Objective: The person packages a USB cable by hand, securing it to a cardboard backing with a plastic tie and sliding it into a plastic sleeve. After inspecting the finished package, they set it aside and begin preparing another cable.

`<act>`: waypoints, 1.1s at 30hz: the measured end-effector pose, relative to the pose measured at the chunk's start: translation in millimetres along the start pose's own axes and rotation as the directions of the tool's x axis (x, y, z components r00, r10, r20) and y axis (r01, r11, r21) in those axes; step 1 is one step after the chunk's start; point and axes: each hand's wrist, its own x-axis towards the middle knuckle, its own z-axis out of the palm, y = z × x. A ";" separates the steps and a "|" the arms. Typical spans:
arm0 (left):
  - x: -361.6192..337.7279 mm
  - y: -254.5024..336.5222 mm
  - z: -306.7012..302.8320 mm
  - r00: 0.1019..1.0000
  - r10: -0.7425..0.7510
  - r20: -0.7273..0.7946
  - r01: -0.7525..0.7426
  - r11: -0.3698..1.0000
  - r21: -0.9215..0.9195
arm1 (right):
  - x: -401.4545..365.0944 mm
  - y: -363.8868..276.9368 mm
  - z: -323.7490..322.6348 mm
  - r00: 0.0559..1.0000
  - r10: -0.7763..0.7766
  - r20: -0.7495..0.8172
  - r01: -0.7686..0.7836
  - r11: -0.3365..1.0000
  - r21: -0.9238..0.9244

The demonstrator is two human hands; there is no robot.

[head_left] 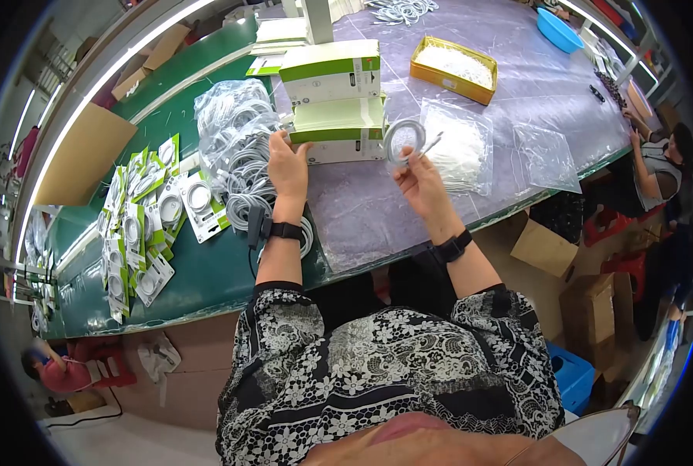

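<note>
My right hand (420, 182) grips a coiled white cable (404, 141) between thumb and fingers, and its connector end sticks out to the right. At the left end of a green and white box of cards (338, 116) is my left hand (288, 167). Its thumb is spread from the fingers, and the fingertips are close to the box edge; whether they touch it cannot be made out. Beside that hand lies a clear plastic bag (234, 116) full of grey-white coiled cables, with more loose coils (249, 182) below it.
Carded cable packs (140, 225) are heaped on the green tabletop at left. A bag of small white pieces (456, 147), a flat clear bag (547, 158) and a yellow tray (453, 70) lie at right. Farther back is a blue basin (558, 31). Another person (661, 167) sits at far right.
</note>
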 end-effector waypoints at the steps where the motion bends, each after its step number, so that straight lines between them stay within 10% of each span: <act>1: 1.5 2.6 -4.9 0.999 0.038 -0.008 -0.037 0.999 0.029 | -4.8 5.4 1.7 0.998 0.056 -0.002 -0.055 0.998 0.040; 4: 5.4 17.4 -17.7 0.992 0.126 -0.012 -0.124 0.988 0.091 | -19.3 22.2 14.2 0.986 0.165 0.000 -0.165 0.984 0.067; 9: 1.1 25.7 -33.1 0.987 0.054 0.150 0.012 0.913 -0.408 | -18.8 44.9 35.0 0.960 0.278 -0.025 -0.274 0.957 0.094; 15: -13.7 15.3 -35.4 0.942 -0.200 0.271 0.329 0.374 -0.867 | -16.5 61.0 49.6 0.942 0.250 -0.224 -0.223 0.964 0.142; 20: -26.3 12.9 -41.0 0.942 -0.115 0.316 0.323 0.570 -0.756 | -21.1 50.7 56.0 0.958 0.258 -0.126 -0.238 0.959 0.154; 23: -43.9 26.9 -36.1 0.897 -0.083 0.434 0.441 0.192 -0.877 | -21.8 38.9 62.2 0.943 0.194 -0.269 -0.170 0.979 0.111; 30: -116.7 54.0 -21.1 0.834 0.155 0.529 0.449 0.366 -0.815 | -38.2 33.8 73.6 0.993 0.105 -0.061 -0.102 0.993 0.052; 33: -106.9 79.9 -24.8 0.844 -0.152 0.514 0.520 0.462 -0.718 | -47.9 33.9 78.0 0.993 0.091 -0.075 -0.099 0.989 -0.113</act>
